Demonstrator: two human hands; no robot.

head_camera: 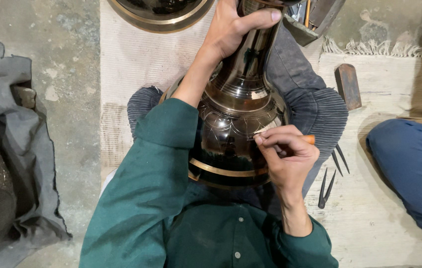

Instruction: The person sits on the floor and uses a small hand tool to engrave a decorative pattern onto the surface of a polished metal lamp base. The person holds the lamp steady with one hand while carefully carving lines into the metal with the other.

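Observation:
A large dark polished metal vase [235,114] with brass bands lies tilted across my lap, neck pointing away. My left hand [233,27] grips the vase's narrow neck near the top of the view. My right hand [285,154] pinches a small engraving tool with an orange handle [309,139], its tip pressed against the vase's shoulder where fine scratched lines show. Both arms wear green sleeves.
A metal divider [329,182] lies on the pale mat right of my knee, a hammer head [348,85] beyond it. Another person's blue-clad leg [412,168] sits at the right. A round metal dish [161,12] is at top, grey cloth [17,149] at left.

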